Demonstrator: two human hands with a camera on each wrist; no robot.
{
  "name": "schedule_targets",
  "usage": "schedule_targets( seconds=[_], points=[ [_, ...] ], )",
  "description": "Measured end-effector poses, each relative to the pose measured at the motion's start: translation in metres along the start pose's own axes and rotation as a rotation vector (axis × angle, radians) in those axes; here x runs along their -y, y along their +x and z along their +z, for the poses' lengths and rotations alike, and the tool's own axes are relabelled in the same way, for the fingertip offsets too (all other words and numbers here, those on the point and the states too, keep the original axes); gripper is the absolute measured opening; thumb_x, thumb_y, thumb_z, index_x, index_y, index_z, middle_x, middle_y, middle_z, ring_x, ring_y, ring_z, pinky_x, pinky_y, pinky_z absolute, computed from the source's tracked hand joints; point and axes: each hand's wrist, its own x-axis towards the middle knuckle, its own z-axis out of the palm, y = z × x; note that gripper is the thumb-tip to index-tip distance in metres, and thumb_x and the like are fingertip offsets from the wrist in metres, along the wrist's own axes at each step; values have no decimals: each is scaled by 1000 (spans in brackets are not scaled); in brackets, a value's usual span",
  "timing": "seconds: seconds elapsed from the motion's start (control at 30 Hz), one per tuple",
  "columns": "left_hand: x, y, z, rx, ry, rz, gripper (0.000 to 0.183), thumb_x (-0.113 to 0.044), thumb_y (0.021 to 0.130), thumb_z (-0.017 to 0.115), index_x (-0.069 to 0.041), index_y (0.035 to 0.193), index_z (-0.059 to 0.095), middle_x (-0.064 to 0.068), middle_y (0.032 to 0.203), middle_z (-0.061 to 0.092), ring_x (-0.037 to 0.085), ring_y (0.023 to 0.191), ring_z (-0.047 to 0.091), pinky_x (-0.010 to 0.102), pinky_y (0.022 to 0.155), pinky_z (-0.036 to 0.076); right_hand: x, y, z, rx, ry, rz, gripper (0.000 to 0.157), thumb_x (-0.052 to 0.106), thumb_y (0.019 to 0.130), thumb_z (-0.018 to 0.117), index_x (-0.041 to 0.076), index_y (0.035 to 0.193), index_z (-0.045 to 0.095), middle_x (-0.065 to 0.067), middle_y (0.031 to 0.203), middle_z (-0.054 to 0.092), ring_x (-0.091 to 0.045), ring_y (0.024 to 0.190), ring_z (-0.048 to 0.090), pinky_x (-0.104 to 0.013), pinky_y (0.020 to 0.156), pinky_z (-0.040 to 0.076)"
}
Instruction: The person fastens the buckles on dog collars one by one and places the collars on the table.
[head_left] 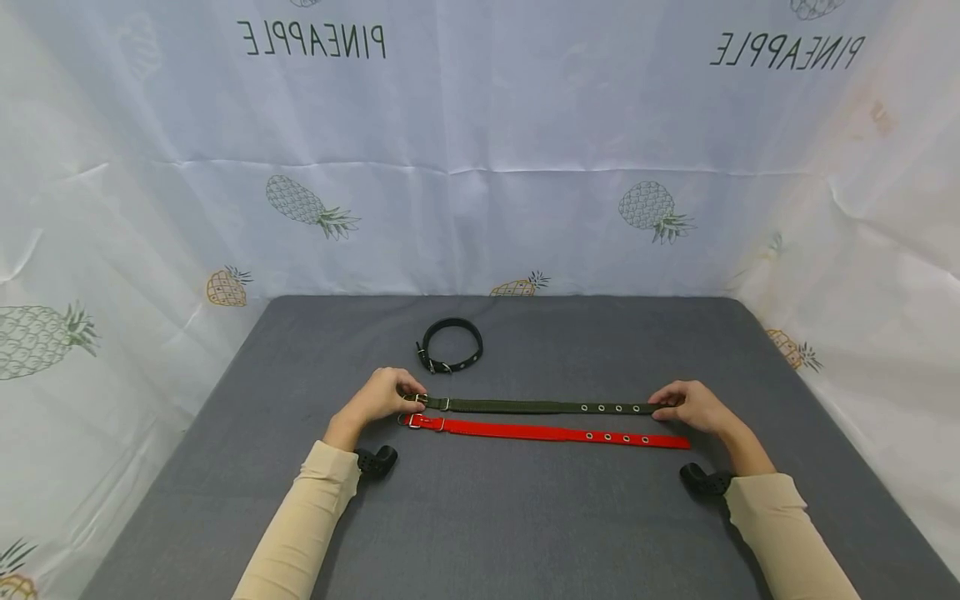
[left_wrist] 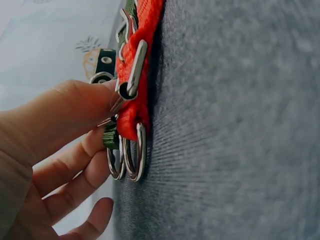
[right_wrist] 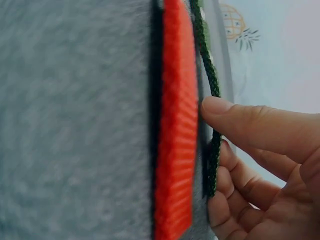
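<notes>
A dark green collar [head_left: 510, 407] lies stretched straight across the table, its eyelet holes toward the right. My left hand [head_left: 382, 393] pinches its buckle end, where metal rings show in the left wrist view. At the other end, my right hand [head_left: 696, 403] holds the plain tip between thumb and fingers [right_wrist: 235, 165]. Just in front of it and nearly parallel lies a red collar [head_left: 510, 430], buckle [left_wrist: 136, 70] at left and eyelets at right. Behind the green one, a black collar [head_left: 480, 337] rests fastened in a loop.
The grey table [head_left: 525, 517] has its back edge against a white curtain [head_left: 480, 225] printed with pineapples, which also runs along both sides. A black curved wrist device [head_left: 378, 461] sits at the left wrist and another [head_left: 705, 481] at the right.
</notes>
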Motion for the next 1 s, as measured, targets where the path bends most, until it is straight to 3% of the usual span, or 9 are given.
schedule_targets(
  seconds=[0.33, 0.53, 0.63, 0.83, 1.0],
  points=[
    [-4, 7, -1, 67, 149, 31, 17, -12, 77, 78, -7, 94, 77, 6, 91, 71, 15, 81, 58, 30, 74, 50, 4, 0, -4, -4, -13, -11, 25, 9, 83, 73, -6, 102, 70, -14, 91, 67, -9, 74, 50, -25, 65, 42],
    [-3, 7, -2, 4, 243, 89, 14, -9, 74, 75, -10, 88, 77, 2, 87, 70, 15, 81, 57, 31, 74, 49, 7, 0, -7, 7, 12, -4, 28, 12, 84, 72, -6, 105, 69, -19, 98, 67, -10, 77, 53, -26, 66, 44],
    [-2, 7, -2, -5, 215, 81, 13, -6, 75, 71, -10, 87, 77, 2, 86, 72, 15, 79, 58, 31, 73, 49, 7, 1, -8, 6, 16, 3, 29, 12, 85, 72, -7, 106, 68, -21, 100, 66, -13, 79, 55, -27, 66, 46],
    [0, 4, -7, 29, 30, 17, 11, -5, 81, 67, -4, 89, 74, 9, 88, 74, 13, 77, 62, 27, 69, 50, 6, 2, -10, 1, 13, 6, 29, 14, 85, 71, -5, 106, 69, -19, 101, 68, -11, 81, 58, -29, 71, 48],
    [3, 0, -12, 6, -84, 30, 7, -5, 86, 65, -3, 92, 69, 12, 91, 71, 14, 82, 62, 28, 73, 51, 12, 1, -13, -24, 16, 1, 30, 16, 86, 72, -5, 107, 69, -21, 105, 68, -13, 86, 60, -31, 74, 51]
  ],
)
